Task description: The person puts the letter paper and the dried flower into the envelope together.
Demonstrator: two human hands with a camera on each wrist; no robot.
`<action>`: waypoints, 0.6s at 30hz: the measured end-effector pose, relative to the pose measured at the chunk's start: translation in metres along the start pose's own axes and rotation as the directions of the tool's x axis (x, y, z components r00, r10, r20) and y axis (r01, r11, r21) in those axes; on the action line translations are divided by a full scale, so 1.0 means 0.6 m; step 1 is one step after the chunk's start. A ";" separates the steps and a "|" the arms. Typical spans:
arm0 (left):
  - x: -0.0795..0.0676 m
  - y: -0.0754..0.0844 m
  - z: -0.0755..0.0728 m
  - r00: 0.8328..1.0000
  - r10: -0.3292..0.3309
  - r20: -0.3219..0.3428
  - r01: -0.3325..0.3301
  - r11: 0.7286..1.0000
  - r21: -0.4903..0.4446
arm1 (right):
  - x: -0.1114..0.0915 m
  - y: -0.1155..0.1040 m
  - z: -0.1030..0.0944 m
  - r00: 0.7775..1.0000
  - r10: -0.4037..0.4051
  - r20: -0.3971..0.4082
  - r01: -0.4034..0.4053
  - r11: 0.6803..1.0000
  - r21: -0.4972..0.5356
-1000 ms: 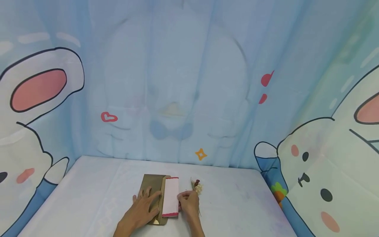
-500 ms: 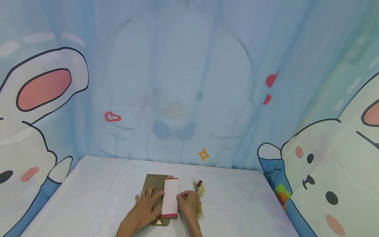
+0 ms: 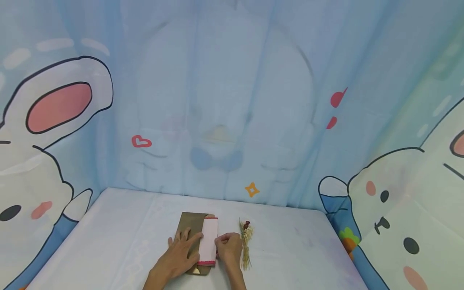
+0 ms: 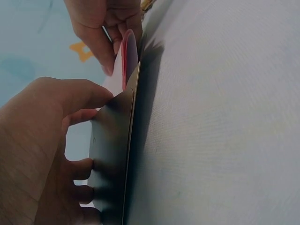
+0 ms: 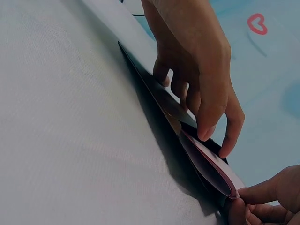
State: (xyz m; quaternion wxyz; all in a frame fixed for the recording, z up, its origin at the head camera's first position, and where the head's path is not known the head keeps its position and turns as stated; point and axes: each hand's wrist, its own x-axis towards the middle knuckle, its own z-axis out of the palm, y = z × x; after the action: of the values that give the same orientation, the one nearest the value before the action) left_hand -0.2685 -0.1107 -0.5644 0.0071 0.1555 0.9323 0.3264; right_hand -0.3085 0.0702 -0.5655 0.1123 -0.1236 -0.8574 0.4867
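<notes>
On the white tabletop point(image 3: 290, 249), at twelve o'clock ahead of me, I am spreading my left hand point(image 3: 177, 253) over a brown folder point(image 3: 193, 222), fingers apart and tips pressing, probably to keep it from sliding. A folded pink card point(image 3: 208, 241) with red ends is lying over the folder's three-o'clock side. My right hand point(image 3: 230, 247) is pinching the card's three-o'clock edge, seemingly to control the bowed fold. Dried flowers point(image 3: 246, 239) are resting at three o'clock, just beside that hand. Compared with a second ago, the card is sitting farther toward nine o'clock over the folder, and my right hand is no longer partly covering the flowers.
</notes>
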 end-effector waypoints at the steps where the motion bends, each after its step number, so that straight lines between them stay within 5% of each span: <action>1: 0.000 0.000 0.000 1.000 0.002 -0.002 -0.002 1.000 -0.007 | 0.000 -0.001 0.000 1.000 -0.003 0.001 0.003 1.000 0.002; 18: -0.001 0.000 -0.004 1.000 0.009 -0.005 -0.009 1.000 -0.017 | -0.009 -0.024 0.017 0.995 -0.084 0.050 0.081 0.995 0.060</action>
State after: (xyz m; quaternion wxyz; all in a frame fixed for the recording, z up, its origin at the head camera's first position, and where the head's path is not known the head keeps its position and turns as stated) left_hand -0.2684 -0.1119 -0.5626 0.0044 0.1587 0.9289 0.3347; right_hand -0.3078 0.0532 -0.5588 0.1134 -0.0722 -0.8499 0.5095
